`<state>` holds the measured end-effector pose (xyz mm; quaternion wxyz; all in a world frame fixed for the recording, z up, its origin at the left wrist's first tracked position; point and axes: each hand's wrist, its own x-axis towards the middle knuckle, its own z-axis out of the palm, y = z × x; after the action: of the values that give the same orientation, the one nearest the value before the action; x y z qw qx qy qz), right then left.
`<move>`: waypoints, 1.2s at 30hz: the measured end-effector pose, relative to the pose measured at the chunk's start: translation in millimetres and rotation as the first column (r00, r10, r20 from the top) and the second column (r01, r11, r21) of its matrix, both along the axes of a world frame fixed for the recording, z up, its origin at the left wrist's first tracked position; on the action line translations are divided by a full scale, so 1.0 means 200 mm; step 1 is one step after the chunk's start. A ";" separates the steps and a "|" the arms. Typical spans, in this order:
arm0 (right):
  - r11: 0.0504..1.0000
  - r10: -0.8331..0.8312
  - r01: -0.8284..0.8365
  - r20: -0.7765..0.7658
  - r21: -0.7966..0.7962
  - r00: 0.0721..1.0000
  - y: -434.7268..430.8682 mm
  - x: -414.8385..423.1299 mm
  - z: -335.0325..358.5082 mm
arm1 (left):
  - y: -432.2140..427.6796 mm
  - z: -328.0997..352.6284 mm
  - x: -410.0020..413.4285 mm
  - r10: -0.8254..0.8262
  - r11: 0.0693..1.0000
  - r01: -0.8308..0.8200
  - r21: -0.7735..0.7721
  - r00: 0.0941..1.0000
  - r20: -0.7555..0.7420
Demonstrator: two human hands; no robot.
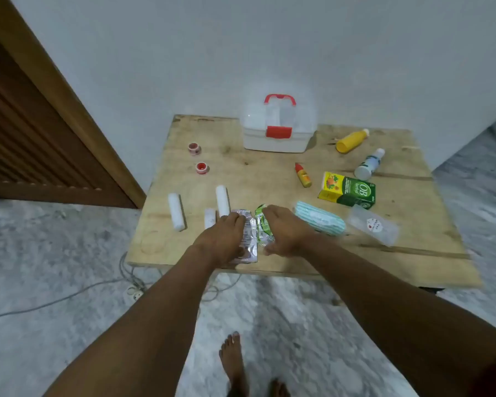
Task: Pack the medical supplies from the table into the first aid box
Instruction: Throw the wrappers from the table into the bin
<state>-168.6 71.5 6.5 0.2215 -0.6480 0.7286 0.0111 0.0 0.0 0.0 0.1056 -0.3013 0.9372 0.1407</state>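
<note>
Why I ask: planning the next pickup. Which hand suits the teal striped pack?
Right: the right hand lies beside the teal striped pack; the left hand is farther, over the silver blister strip.
</note>
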 end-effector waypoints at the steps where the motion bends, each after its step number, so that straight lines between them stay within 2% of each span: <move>1: 1.000 0.020 -0.020 -0.009 0.015 1.000 -0.02 0.00 -0.02 | -0.02 -0.03 -0.01 -0.019 1.000 0.019 -0.003 1.000 0.019; 5: 0.997 0.068 -0.068 -0.027 0.021 0.997 -0.08 -0.02 -0.09 | -0.05 -0.09 -0.04 -0.070 0.997 0.072 -0.029 0.997 0.042; 14: 0.994 0.061 -0.052 -0.095 0.093 0.994 -0.14 -0.02 -0.08 | -0.08 -0.11 -0.08 -0.102 0.986 0.114 -0.121 0.990 0.102; 21: 0.998 0.044 -0.049 -0.102 -0.049 0.994 -0.10 -0.02 -0.10 | -0.08 -0.06 -0.09 -0.092 0.986 0.108 -0.129 0.988 0.126; 24: 0.991 0.013 -0.027 -0.113 -0.131 0.994 -0.07 -0.02 -0.12 | -0.08 -0.03 -0.08 -0.008 0.996 0.014 -0.086 0.997 0.073; 29: 0.971 -0.099 0.079 -0.077 -0.224 0.992 -0.01 -0.02 -0.04 | -0.09 0.07 -0.08 0.015 0.992 -0.013 -0.129 1.000 0.020; 34: 0.929 -0.235 0.241 0.054 -0.279 0.970 0.08 -0.12 0.20 | -0.03 0.29 -0.15 0.151 0.983 -0.168 -0.079 0.971 -0.185; 36: 0.896 -0.275 0.292 0.097 -0.336 0.957 0.16 -0.19 0.31 | 0.02 0.39 -0.21 0.145 0.984 -0.166 -0.058 0.952 -0.271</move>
<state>-207.1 103.5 68.0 0.1200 -0.5639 0.8002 -0.1650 -41.1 3.7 78.0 -0.0443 -0.3565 0.9211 0.1502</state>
